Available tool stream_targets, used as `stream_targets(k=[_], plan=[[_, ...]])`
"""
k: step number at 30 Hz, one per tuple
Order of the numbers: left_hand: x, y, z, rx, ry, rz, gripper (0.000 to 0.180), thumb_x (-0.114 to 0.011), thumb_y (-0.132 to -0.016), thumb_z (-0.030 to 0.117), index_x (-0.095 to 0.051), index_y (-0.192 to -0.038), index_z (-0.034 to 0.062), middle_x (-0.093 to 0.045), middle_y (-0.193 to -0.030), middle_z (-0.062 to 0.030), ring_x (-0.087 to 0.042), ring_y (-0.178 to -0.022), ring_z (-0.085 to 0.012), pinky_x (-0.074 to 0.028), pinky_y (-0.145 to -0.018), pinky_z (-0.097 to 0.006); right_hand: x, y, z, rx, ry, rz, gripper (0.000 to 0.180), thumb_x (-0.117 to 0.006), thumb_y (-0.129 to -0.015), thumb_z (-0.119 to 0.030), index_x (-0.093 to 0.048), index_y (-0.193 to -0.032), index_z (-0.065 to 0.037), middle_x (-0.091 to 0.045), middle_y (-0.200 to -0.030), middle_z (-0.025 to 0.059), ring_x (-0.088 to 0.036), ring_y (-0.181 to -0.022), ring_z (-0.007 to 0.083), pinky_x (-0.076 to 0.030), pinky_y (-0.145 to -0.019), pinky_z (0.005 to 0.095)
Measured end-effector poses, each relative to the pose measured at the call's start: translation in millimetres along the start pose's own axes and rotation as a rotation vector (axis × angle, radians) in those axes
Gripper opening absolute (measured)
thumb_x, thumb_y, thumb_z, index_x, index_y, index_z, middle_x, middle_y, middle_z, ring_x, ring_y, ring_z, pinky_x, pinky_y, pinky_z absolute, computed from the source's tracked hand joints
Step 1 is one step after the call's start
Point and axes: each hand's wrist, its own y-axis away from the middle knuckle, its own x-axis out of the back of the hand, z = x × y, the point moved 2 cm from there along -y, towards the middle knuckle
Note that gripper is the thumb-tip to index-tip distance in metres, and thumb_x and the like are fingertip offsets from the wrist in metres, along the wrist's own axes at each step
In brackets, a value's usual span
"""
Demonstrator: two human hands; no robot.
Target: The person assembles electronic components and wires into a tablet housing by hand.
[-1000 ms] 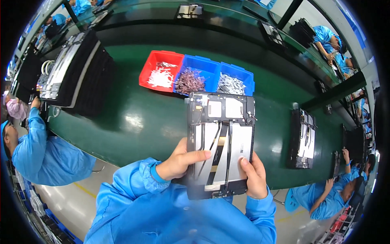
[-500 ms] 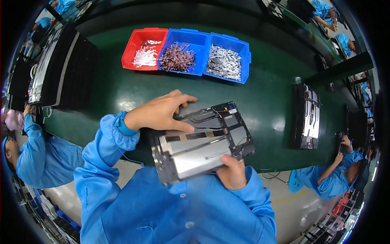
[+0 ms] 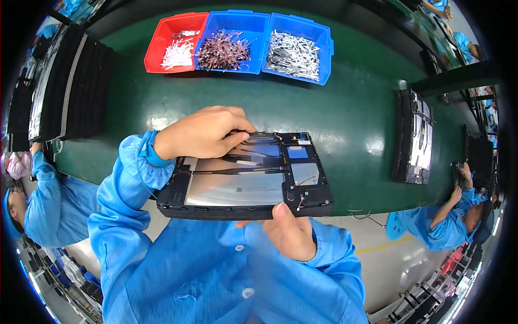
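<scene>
A worker in a glossy light-blue smock (image 3: 189, 259) held a flat, rectangular, black-framed electronic unit with a silvery metal panel (image 3: 237, 189) across the near edge of a dark-green, smooth-topped workbench (image 3: 356, 108), the long side toward the body. The right hand (image 3: 291, 237) grasped the unit's near edge toward its right end, thumb pressed on the rim and the other fingers below. The left hand (image 3: 202, 132) was bent over the far side, thumb and fingers drawn together by the rim; with the fingertips partly hidden, it could not be told whether they gripped the unit or only touched it. Beyond, three joined plastic bins stood in a row: a red bin (image 3: 161, 40) of slim white pieces (image 3: 178, 54), a blue bin (image 3: 259, 48) of purplish-brown pieces (image 3: 224, 49), and a second blue bin (image 3: 324, 40) of silvery pieces (image 3: 294, 55). A tall stack of black slabs (image 3: 89, 86) stood at left, a lower stack of similar black-framed units (image 3: 415, 137) at right. Blue-clad co-workers sat on either side.
</scene>
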Motion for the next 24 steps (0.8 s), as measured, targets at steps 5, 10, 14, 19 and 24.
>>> stream_targets(k=[5, 10, 14, 19, 24], plan=[[-2.8, 0.4, 3.1, -0.011, -0.018, 0.042, 0.020, -0.060, -0.099, 0.010, -0.069, -0.113, -0.0005, -0.066, -0.103, -0.0184, -0.064, -0.097, -0.0388, -0.051, -0.084, -0.046, 6.1, 0.7, -2.9, -0.037, 0.038, -0.007, 0.049, -0.049, -0.109, -0.034, -0.051, -0.140, 0.004, -0.064, -0.128, 0.0212, -0.065, -0.106, 0.0336, -0.055, -0.088, 0.0485], [-1.3, -3.8, 6.7, -0.013, -0.007, 0.058, 0.020, -0.061, -0.097, 0.010, -0.069, -0.112, -0.0008, -0.066, -0.102, -0.0195, -0.064, -0.097, -0.0396, -0.051, -0.085, -0.047, 19.2, 5.5, -6.7, -0.145, 0.023, -0.011, 0.035, -0.053, -0.108, -0.025, -0.063, -0.126, 0.003, -0.070, -0.114, 0.0106, -0.064, -0.102, 0.0181, -0.051, -0.091, 0.0343], [-7.4, 4.0, 18.5, 0.179, 0.105, 0.177, 0.019, -0.063, -0.094, 0.007, -0.069, -0.110, -0.0019, -0.063, -0.091, -0.0179, -0.065, -0.085, -0.0377, -0.052, -0.078, -0.045, 54.8, 3.5, -9.1, -0.162, 0.076, 0.162, 0.032, -0.060, -0.104, -0.024, -0.061, -0.131, -0.006, -0.067, -0.106, 0.0017, -0.059, -0.087, 0.0093, -0.047, -0.075, 0.0263], [-39.2, 13.6, 42.5, 0.147, 0.193, 0.291, 0.039, -0.067, -0.093, 0.008, -0.061, -0.128, -0.0092, -0.061, -0.106, -0.0202, -0.065, -0.088, -0.0328, -0.055, -0.073, -0.038, 107.5, 1.3, -32.3, -0.011, 0.120, 0.430, 0.049, -0.061, -0.103, -0.020, -0.044, -0.146, -0.004, -0.065, -0.118, 0.0024, -0.057, -0.098, 0.0061, -0.045, -0.080, 0.0232], [-77.4, 3.7, 69.5, 0.071, 0.313, 0.214, 0.060, -0.069, -0.092, 0.011, -0.046, -0.143, -0.0123, -0.054, -0.120, -0.0207, -0.063, -0.097, -0.0326, -0.055, -0.080, -0.038, 122.5, 10.8, -63.3, 0.183, 0.366, 0.551, 0.050, -0.057, -0.103, -0.008, -0.041, -0.149, 0.004, -0.062, -0.135, 0.0105, -0.057, -0.121, 0.0170, -0.044, -0.105, 0.0308]])
